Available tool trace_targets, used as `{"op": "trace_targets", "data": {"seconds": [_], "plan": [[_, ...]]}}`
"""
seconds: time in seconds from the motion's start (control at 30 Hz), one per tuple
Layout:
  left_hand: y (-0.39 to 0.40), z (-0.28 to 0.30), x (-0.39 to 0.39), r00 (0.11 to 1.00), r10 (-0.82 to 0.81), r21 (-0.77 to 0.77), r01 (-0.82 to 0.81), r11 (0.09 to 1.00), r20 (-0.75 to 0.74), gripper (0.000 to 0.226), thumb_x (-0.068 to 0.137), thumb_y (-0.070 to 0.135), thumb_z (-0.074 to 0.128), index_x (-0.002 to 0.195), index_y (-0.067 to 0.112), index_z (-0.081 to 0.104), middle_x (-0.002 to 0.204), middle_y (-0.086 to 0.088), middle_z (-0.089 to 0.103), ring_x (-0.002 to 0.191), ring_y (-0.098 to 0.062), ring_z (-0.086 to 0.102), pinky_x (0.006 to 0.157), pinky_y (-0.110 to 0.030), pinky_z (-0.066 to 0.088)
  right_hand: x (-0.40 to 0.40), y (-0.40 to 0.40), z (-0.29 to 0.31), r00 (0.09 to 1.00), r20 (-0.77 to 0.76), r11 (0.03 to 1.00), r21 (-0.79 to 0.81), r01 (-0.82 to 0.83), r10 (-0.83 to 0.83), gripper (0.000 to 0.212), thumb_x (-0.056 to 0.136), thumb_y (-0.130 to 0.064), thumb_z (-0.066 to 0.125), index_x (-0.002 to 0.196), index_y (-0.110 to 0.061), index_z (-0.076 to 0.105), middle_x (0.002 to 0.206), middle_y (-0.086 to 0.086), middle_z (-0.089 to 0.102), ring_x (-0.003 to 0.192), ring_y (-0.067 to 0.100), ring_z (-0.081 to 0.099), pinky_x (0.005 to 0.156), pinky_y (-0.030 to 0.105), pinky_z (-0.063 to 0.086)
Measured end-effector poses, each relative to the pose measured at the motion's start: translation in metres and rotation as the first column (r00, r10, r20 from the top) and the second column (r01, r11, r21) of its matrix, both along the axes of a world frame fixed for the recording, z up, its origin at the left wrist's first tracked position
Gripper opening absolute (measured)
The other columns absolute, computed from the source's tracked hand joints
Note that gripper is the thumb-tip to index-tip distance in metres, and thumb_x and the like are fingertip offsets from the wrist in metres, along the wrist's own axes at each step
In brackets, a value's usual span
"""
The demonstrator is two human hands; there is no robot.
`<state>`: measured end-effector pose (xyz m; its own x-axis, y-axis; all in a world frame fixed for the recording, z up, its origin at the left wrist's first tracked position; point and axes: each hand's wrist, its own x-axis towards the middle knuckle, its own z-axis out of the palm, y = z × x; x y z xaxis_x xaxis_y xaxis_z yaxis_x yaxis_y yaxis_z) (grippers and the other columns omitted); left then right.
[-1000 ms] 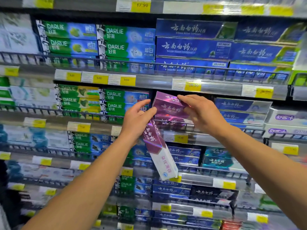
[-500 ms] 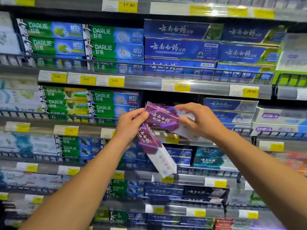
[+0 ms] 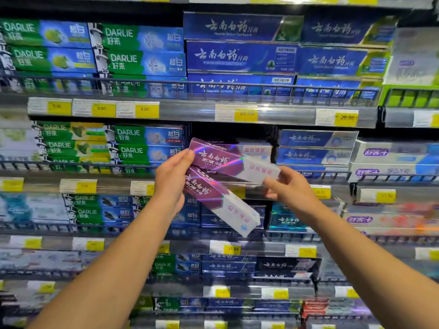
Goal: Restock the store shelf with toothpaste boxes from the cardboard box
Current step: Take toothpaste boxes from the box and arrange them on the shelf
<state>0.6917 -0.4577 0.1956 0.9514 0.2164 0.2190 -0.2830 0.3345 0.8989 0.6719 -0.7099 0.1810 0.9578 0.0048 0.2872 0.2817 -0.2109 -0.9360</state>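
- Head view: the person's got two purple toothpaste boxes out in front of the shelf, mid-frame.
- Left hand [image 3: 169, 180] grips the lower purple box [image 3: 221, 201], which tilts down to the right; its thumb also touches the end of the upper purple box [image 3: 234, 162].
- Right hand [image 3: 288, 188] pinches the upper box's white end.
- Looks like the placing step: that box sits right before the dark gap [image 3: 232, 131] between the DARLIE boxes [image 3: 145, 144] and the blue stack [image 3: 316, 148].
- Next it probably needs levelling and sliding over the wire rail [image 3: 78, 165]. The cardboard box isn't visible.
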Motion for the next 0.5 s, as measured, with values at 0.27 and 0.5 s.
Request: {"op": "trace_targets", "data": {"seconds": [0.27, 0.5], "plan": [[-0.005, 0.002, -0.001, 0.976, 0.132, 0.317, -0.183, 0.931, 0.175, 0.027, 0.083, 0.019, 0.069, 0.102, 0.039, 0.069, 0.103, 0.009, 0.069, 0.093, -0.007, 0.066, 0.074, -0.023, 0.052, 0.017, 0.006, 0.021, 0.937, 0.175, 0.952, 0.092, 0.292, -0.304, 0.020, 0.089, -0.018, 0.060, 0.108, -0.017, 0.064, 0.096, -0.005, 0.072, 0.088, 0.010, 0.068, 0.085, 0.037, 0.056], [-0.002, 0.006, -0.007, 0.972, 0.110, 0.420, -0.190, 0.887, 0.207, 0.047, 0.082, 0.018, 0.068, 0.126, 0.034, 0.061, 0.103, 0.010, 0.071, 0.072, -0.008, 0.063, 0.068, -0.025, 0.054, 0.026, 0.011, 0.035, 0.890, 0.232, 0.919, 0.091, 0.383, -0.393, 0.022, 0.084, -0.038, 0.063, 0.099, -0.026, 0.052, 0.093, -0.003, 0.070, 0.087, 0.014, 0.067, 0.083, 0.043, 0.054]]}}
